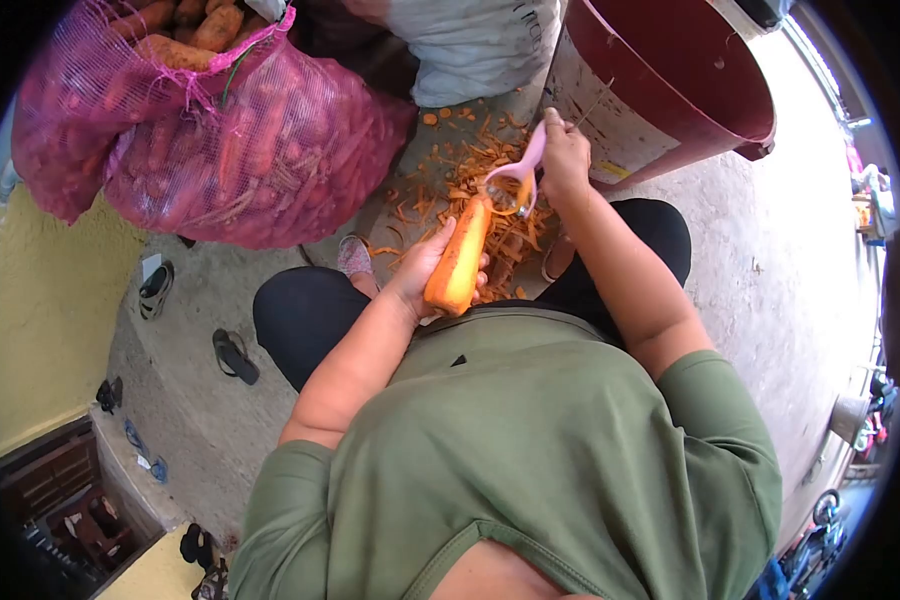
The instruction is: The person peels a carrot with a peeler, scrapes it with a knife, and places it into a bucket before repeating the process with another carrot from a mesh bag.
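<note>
My left hand (pixel 423 268) is wrapped round a thick carrot (pixel 459 262), its wide end toward my body. One long side of the carrot is bright and peeled, while darker skin shows along its left edge and far tip. In my right hand (pixel 564 160) is a pink peeler (pixel 522 172), gripped by the handle, its head just beyond the carrot's far tip. An orange strip of peel hangs at the peeler's head. Below both hands, a heap of carrot peelings (pixel 467 170) lies on the floor between my feet.
A pink mesh sack (pixel 260 150) full of carrots stands at the upper left. Beside it is a white sack (pixel 470 45). A large dark red tub (pixel 660 85) stands at the upper right. Loose sandals, one a black flip-flop (pixel 235 357), lie on the concrete floor (pixel 740 270).
</note>
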Motion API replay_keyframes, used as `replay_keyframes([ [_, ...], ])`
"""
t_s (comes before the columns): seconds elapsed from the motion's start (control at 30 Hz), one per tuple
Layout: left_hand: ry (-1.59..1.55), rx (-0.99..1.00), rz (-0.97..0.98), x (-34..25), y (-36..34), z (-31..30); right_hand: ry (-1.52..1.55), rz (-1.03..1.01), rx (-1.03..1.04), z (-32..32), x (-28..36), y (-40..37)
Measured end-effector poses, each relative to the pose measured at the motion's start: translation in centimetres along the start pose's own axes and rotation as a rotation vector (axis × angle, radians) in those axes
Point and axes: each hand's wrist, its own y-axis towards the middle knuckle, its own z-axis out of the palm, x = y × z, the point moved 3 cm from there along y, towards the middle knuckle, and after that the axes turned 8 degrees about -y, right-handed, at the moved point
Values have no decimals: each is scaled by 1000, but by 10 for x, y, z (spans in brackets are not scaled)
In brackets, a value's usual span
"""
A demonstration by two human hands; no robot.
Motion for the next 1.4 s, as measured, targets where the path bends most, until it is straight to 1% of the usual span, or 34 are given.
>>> replay_keyframes([
  [0.07, 73, -45, 20, -4, 0, -4, -34, 0, 57, 7, 16, -31],
  [0.1, 94, -72, 31, -3, 1, -1, -266, -90, 34, 6, 12, -27],
  [0.17, 138, -127, 55, -2, -1, 5, 6, 4, -8, 6, -3, -4],
  [0.2, 97, -40, 21, 1, -2, 5, -102, -144, -82, 0, -12, 18],
  [0.23, 61, 50, -10, 1, -2, 3, 52, -52, -113, -2, -9, 22],
  [0.27, 23, 142, -40, 0, -3, 3, 84, -37, -74, -1, -6, 21],
  [0.3, 14, 109, 5, -1, -3, 1, 110, -16, -35, -3, 7, 4],
  [0.37, 3, 53, 91, -7, 1, -1, 162, -30, 174, 7, 19, -29],
  [0.4, -6, -36, 120, -8, 3, -5, 102, 3, 232, 11, 24, -52],
  [0.43, -19, -69, 123, -6, 3, 3, 58, 1, 309, 11, 32, -79],
  [0.47, -32, -103, 125, -3, 2, 17, 57, -62, 372, 17, 23, -91],
  [0.5, -45, -136, 127, -2, 1, 24, 119, -68, 465, 21, 21, -102],
  [0.57, -1, -90, 93, -1, 3, 5, -122, -171, 363, 26, 5, -73],
  [0.63, 71, -70, 39, 1, 3, -5, -102, -84, 170, 21, 6, -32],
  [0.67, -26, 42, -48, 4, 9, -15, -216, -130, 59, 11, 1, 0],
  [0.7, 2, 24, -18, 3, 7, -14, -330, -176, -52, 3, 7, 10],
  [0.77, 58, -9, 43, -3, 4, -11, 13, 1, -61, 0, 0, 17],
  [0.8, -7, 12, 54, -4, 4, -9, 45, -28, 75, 4, 8, 6],
  [0.83, -73, 34, 65, -7, 5, -7, -36, -81, 131, 7, 16, -14],
  [0.87, -138, 55, 74, -9, 5, -4, -91, -75, 227, 10, 23, -40],
  [0.9, -95, 13, 100, -8, 3, 1, 18, -8, 337, 13, 24, -66],
  [0.93, -50, -29, 125, -6, 2, 11, -157, -79, 367, 9, 39, -95],
  [0.97, -4, -72, 150, -3, -1, 24, 17, -90, 461, 18, 20, -98],
  [1.0, -62, -215, 139, 0, -3, 35, -71, -101, 441, 20, 14, -91],
  [1.03, -18, -182, 112, 0, -1, 27, -159, -110, 418, 23, 9, -79],
  [1.1, 72, -113, 58, -2, 6, -3, -140, -76, 188, 24, -10, -23],
  [1.13, 22, -117, 14, 0, 8, -7, -204, -94, 69, 15, -8, 2],
  [1.17, 10, -94, 25, 0, 7, -7, -267, -113, -50, 4, -7, 20],
  [1.23, -9, -45, 50, -3, 7, -5, -2, 19, -56, -1, 1, 22],
  [1.27, -31, -17, 68, -4, 7, -5, 47, -35, -3, 0, 3, 15],
  [1.3, -53, 12, 85, -6, 8, -5, 29, 23, 106, 3, 20, -12],
  [1.33, -73, 43, 101, -8, 9, -4, 46, 21, 207, 7, 24, -34],
  [1.37, -103, -9, 104, -7, 8, 3, 62, 7, 340, 10, 23, -57],
  [1.4, -131, -62, 107, -5, 6, 19, -151, -35, 337, 9, 28, -79],
])
